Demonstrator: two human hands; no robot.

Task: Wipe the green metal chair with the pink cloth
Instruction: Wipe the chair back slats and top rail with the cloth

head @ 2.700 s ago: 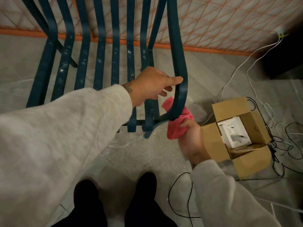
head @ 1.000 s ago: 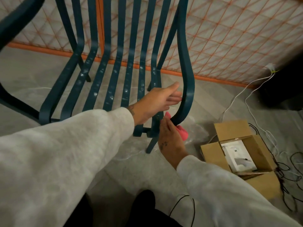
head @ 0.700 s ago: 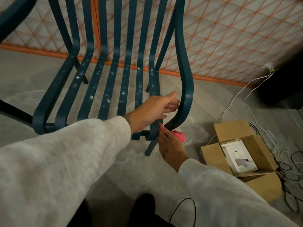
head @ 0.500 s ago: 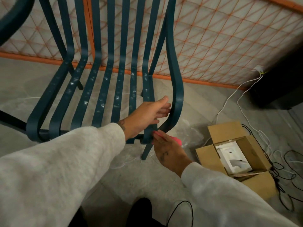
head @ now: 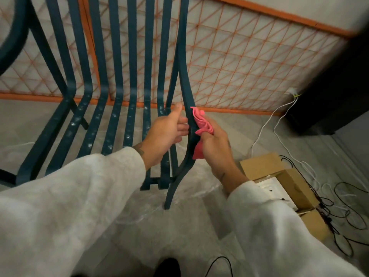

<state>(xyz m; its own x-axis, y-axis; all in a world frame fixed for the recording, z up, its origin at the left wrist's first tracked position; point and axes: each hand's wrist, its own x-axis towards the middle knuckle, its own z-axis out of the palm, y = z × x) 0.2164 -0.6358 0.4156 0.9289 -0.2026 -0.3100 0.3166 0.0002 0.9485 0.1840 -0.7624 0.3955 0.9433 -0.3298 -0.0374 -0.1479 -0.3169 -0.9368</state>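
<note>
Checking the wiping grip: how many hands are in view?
2. The left hand touches the green chair's outer bar from the left; the right hand holds the pink cloth against it from the right.

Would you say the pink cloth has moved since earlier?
Yes: the pink cloth has slid up the outer chair bar, away from its bottom bend.

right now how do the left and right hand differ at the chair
The left hand holds nothing; the right hand grips the pink cloth. The left hand's fingers lie fairly straight against the inner side of the green chair's outer bar; the right hand's curl round the cloth on its outer side. Both work the same bar.
</note>
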